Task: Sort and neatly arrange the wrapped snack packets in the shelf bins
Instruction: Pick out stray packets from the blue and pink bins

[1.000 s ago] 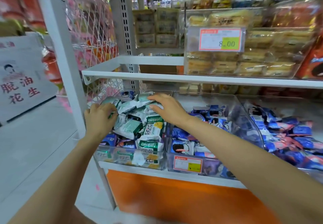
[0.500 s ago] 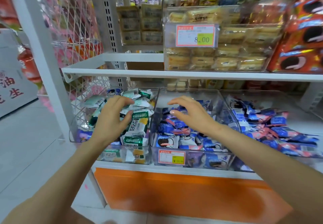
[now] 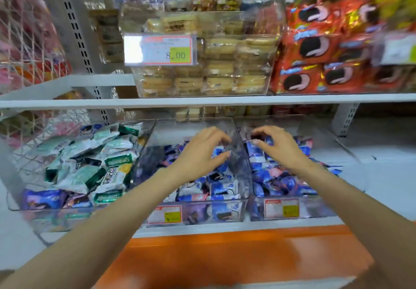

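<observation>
Two white shelf boards on one rack, upper board (image 3: 202, 103) and lower board (image 3: 198, 230), with an orange base panel (image 3: 225, 259) underneath. Up top, a clear tub (image 3: 267, 86) stuffed with yellowish wrapped cakes (image 3: 216, 68), and just beside it a pile of red-orange sandwich cookie packs (image 3: 315, 47). Down below, three clear bins side by side. First the left bin (image 3: 45, 228), heaped with green-and-white packets (image 3: 90, 167), plus a few stray blue packets (image 3: 42, 198) along its front. Next the middle bin (image 3: 195, 124), blue packets (image 3: 220, 187) piled mostly toward the front. Then the right bin (image 3: 319, 210), full of jumbled blue-and-pink packets (image 3: 270, 176). Over the middle bin, the left hand (image 3: 200, 153), fingers loosely curved and spread, thumb apart, holding nothing. Over the right bin, the right hand (image 3: 279, 146), fingers hooked down onto the pile; too blurry to tell whether pinching a packet or only touching. Smallest bits: price tag (image 3: 166, 50) reading 8.00 on the tub, smaller tags (image 3: 167, 214) on the middle and right bin fronts.
</observation>
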Tool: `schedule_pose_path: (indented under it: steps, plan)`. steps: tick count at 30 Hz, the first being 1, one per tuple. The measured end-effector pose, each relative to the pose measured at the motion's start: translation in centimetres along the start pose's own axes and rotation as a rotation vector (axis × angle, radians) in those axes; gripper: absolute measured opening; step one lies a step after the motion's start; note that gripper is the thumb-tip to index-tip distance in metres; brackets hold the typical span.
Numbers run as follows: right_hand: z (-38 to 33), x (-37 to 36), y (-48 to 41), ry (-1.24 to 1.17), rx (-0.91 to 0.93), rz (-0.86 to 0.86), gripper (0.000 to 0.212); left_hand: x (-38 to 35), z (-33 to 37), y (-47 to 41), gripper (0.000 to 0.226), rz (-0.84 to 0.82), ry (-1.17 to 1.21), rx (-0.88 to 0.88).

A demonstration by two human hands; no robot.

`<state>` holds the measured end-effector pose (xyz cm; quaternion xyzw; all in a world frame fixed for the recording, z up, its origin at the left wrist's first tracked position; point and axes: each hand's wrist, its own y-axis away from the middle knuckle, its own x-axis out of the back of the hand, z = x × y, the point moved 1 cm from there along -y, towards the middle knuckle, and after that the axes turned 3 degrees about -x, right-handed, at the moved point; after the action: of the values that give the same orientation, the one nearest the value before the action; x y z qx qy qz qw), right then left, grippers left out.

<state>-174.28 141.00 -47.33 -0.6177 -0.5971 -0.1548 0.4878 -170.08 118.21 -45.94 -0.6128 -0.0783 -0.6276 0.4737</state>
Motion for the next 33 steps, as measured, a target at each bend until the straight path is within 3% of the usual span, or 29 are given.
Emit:
schedule_pose_path:
  steps: [3, 5, 12, 15, 23, 28, 33]
  plan:
    - [2.0, -0.1, 0.3, 0.199, 0.028, -0.272, 0.061, -2.0, 0.1, -4.0, 0.035, -0.076, -0.042, 0.071]
    - [2.7, -0.6, 0.6, 0.333, 0.106, -0.360, 0.072, -3.1, -0.1, -6.5, 0.039, -0.117, -0.074, 0.130]
    - [3.5, -0.3, -0.4, 0.650, 0.187, -0.313, 0.059, -6.7, -2.8, -13.1, 0.049, -0.246, -0.193, 0.194]
    - [4.5, 0.8, -0.8, 0.656, 0.112, -0.308, 0.055, -8.1, -4.2, -14.7, 0.051, -0.353, -0.226, 0.215]
    - [7.8, 2.9, -0.2, 0.695, -0.158, -0.333, 0.053, -9.3, -3.8, -16.1, 0.054, -0.359, -0.140, 0.271]
    - [9.2, 3.8, 0.6, 0.682, -0.258, -0.291, 0.059, -9.0, -2.9, -15.9, 0.022, -0.210, -0.333, 0.295]
    - [8.7, 3.9, 0.7, 0.526, -0.244, -0.186, 0.055, -7.4, -2.5, -15.8, 0.019, 0.003, -0.329, 0.274]
